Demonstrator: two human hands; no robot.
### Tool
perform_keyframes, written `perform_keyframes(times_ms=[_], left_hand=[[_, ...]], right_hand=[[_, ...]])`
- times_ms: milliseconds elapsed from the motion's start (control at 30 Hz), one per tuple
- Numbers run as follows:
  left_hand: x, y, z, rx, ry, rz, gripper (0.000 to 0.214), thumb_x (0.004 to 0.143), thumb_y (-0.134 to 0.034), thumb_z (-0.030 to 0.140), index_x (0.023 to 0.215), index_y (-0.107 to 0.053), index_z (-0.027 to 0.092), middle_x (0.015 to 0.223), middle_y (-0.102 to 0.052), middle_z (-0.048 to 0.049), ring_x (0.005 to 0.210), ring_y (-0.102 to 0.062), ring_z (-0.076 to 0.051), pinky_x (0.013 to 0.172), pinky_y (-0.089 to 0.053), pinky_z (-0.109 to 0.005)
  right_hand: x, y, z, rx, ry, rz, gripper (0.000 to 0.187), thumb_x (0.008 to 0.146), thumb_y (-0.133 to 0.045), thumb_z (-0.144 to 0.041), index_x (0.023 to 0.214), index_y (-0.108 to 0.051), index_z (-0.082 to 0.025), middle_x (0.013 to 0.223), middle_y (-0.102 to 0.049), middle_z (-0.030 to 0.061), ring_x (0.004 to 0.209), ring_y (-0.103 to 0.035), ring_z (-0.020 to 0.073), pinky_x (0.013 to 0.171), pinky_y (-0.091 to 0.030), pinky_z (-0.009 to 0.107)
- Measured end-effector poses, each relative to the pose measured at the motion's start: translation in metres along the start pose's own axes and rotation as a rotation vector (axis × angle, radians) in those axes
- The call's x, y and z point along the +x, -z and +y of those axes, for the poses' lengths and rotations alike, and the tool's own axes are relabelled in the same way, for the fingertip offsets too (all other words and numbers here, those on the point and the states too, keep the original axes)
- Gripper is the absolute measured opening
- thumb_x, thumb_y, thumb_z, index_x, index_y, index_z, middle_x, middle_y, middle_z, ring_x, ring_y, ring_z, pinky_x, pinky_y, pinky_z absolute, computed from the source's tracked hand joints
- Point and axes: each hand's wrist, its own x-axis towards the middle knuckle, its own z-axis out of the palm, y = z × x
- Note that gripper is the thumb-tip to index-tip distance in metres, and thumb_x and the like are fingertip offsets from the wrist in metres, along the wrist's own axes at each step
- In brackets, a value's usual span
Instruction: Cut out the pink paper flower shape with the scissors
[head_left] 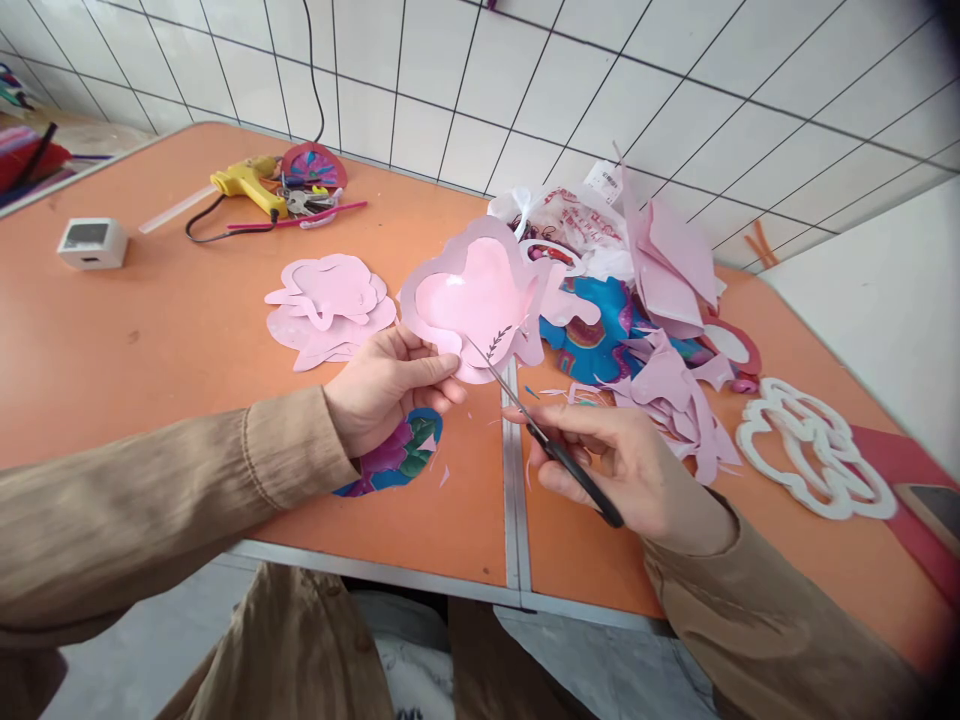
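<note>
My left hand (pixel 401 385) pinches the lower left edge of a pink paper cutout (pixel 469 290), raised over the table. The cutout has a wavy outline, an inner layer cut partly loose, and a small dark leafy sprig marking near its lower edge. In my right hand (pixel 615 460) is a pair of scissors (pixel 559 450) with black handles. Their thin blades reach up and left onto the paper, beside the sprig marking. Below my left hand lies a round piece of blue and purple flowered fabric (pixel 405 450). Stacked pink cutouts (pixel 330 300) rest to the left.
A yellow glue gun (pixel 251 185) with its cord and a small white box (pixel 93 243) are at the back left. Pink scraps (pixel 675 390), patterned blue fabric (pixel 592 320), a plastic bag (pixel 574 225) and white curvy cutouts (pixel 814 450) crowd the right. A tiled wall (pixel 450 90) stands behind.
</note>
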Motion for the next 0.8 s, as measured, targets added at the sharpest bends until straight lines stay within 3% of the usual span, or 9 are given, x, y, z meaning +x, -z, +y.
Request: perform_keyframes(times_ms=[400,533,567,633,667,700,800], left_hand=[[0.003,0.003,0.006,0.045,-0.046,0.065,0.017,0.076,-0.075,0.007,0.07,-0.06,0.011,0.052,-0.064,-0.0017,0.042,-0.057,-0.007,0.043,-0.044,-0.014],[0.003,0.004,0.007,0.043,-0.084,0.032,0.02,0.069,-0.082,0.013,0.071,-0.063,0.011,0.052,-0.064,-0.0008,0.043,-0.057,-0.007,0.044,-0.044,-0.014],[0.003,0.004,0.007,0.041,-0.091,0.022,0.021,0.067,-0.084,0.014,0.071,-0.063,0.012,0.052,-0.064,-0.0007,0.043,-0.057,-0.007,0.044,-0.044,-0.014],[0.002,0.005,0.007,0.039,-0.097,0.007,0.024,0.064,-0.086,0.017,0.071,-0.064,0.012,0.052,-0.065,-0.0008,0.044,-0.058,-0.007,0.044,-0.044,-0.015],[0.002,0.005,0.007,0.04,-0.097,-0.001,0.025,0.063,-0.087,0.017,0.071,-0.064,0.012,0.052,-0.065,-0.001,0.043,-0.058,-0.007,0.044,-0.045,-0.015],[0.001,0.004,0.007,0.043,-0.096,-0.009,0.025,0.062,-0.088,0.018,0.07,-0.065,0.012,0.051,-0.066,-0.0013,0.043,-0.058,-0.008,0.044,-0.045,-0.015],[-0.001,0.003,0.007,0.065,-0.088,-0.048,0.024,0.062,-0.088,0.019,0.068,-0.066,0.012,0.05,-0.066,-0.0022,0.04,-0.057,-0.008,0.043,-0.045,-0.015]], right_hand=[[-0.006,0.009,0.009,-0.075,0.064,-0.026,0.026,0.085,-0.069,-0.042,0.088,-0.074,-0.017,0.064,-0.061,0.0023,0.057,-0.053,0.0127,0.049,-0.044,0.024],[-0.01,0.038,0.011,-0.061,0.137,-0.173,0.039,0.086,-0.067,-0.055,0.1,-0.076,-0.019,0.065,-0.063,0.0018,0.056,-0.057,0.0139,0.048,-0.044,0.025],[-0.012,0.046,0.013,-0.037,0.152,-0.265,0.043,0.086,-0.066,-0.058,0.105,-0.075,-0.021,0.066,-0.064,0.0017,0.056,-0.058,0.014,0.05,-0.046,0.026],[-0.014,0.061,0.017,0.056,0.225,-0.422,0.046,0.086,-0.065,-0.062,0.114,-0.074,-0.027,0.071,-0.069,0.002,0.058,-0.061,0.0139,0.053,-0.047,0.027],[-0.015,0.065,0.02,0.122,0.261,-0.428,0.046,0.086,-0.063,-0.064,0.116,-0.073,-0.03,0.069,-0.069,0.0009,0.057,-0.062,0.0137,0.052,-0.045,0.027],[-0.014,0.067,0.022,0.21,0.256,-0.337,0.046,0.087,-0.06,-0.066,0.116,-0.072,-0.032,0.07,-0.068,0.0008,0.056,-0.061,0.0138,0.052,-0.045,0.028],[-0.005,0.06,0.028,0.408,0.114,0.142,0.054,0.08,-0.065,-0.07,0.112,-0.072,-0.028,0.078,-0.07,0.003,0.06,-0.06,0.0149,0.057,-0.047,0.032]])
